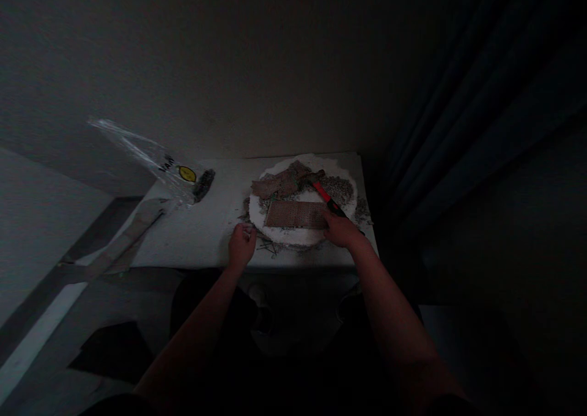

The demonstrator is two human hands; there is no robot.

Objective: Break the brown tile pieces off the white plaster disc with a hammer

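Hammer [328, 199] lies by the right hand [340, 230], which seemingly touches the slab [294, 215]

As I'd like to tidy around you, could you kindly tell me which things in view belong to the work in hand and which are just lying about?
Seemingly in use:
brown slab, at the right hand
red-and-black hammer
brown fragments
white round mat

Apparently just lying about:
clear plastic bag
dark flat thing, lower left
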